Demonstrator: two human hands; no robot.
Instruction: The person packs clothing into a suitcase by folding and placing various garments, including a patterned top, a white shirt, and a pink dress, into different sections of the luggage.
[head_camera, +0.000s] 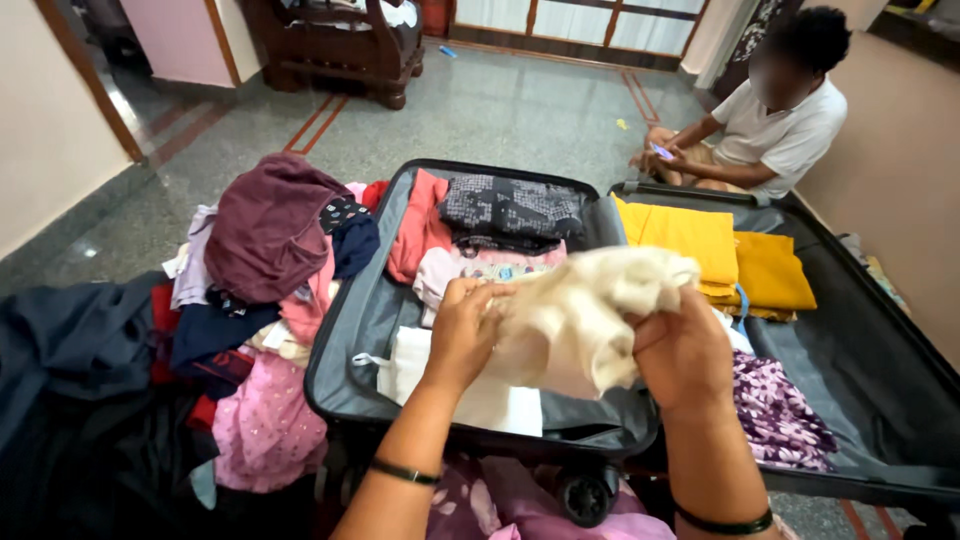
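Head camera, looking down over an open grey suitcase that lies flat on the stone floor: both hands are up over its middle hinge, working a crumpled cream cloth. The left hand has its fingers curled shut on the cloth's near left edge, thumb on top; the right hand is closed in a fist-like grip on the right side, so the cloth bunches and hangs between them, clear of the case lining.

Under the cloth, the left half holds a flat white folded piece near the front, a pink garment and a dark patterned one at the back. The right half holds stacked yellow folded clothes and a purple flowered fabric. A loose heap of clothes, maroon, navy and pink, sits just beside the case on the left. Another person in a white shirt sits on the floor beyond the case, well apart, looking at a phone.

As a judgement, the step in hand is folding or straightening this cloth before it goes down. It is still a wad, so the next move calls for finding two corners, pulling them apart to spread it flat, then laying it into a free patch of the case.
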